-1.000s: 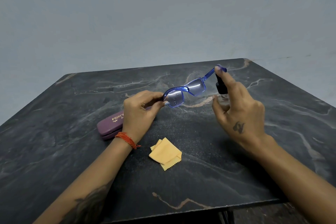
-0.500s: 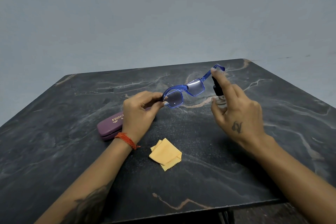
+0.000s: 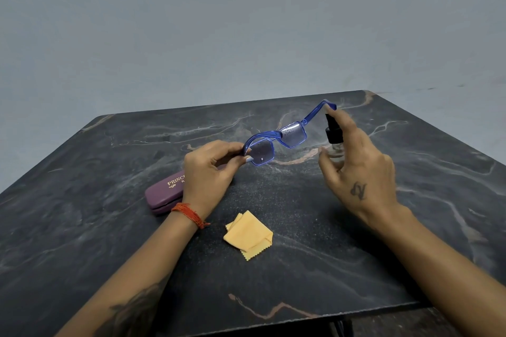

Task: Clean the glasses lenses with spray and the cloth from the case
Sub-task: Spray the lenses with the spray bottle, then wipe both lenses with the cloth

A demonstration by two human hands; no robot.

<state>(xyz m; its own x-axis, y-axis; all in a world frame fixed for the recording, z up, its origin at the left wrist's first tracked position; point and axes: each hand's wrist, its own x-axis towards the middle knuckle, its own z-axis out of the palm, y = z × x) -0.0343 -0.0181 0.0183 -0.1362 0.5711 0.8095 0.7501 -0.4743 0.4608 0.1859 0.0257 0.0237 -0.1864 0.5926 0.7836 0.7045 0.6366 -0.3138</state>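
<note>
Head view, near to far: yellow cloth (image 3: 248,235) folded on the tabletop (image 3: 82,241), purple case (image 3: 164,193) shut beside it. Left hand (image 3: 208,172) fingers pinch the blue glasses (image 3: 276,139) by one temple – right hand (image 3: 358,169) fingers wrap the spray bottle (image 3: 334,139), nozzle near the far lens. Risk: one-point pinch lets the frame twist, so spray misses.
</note>
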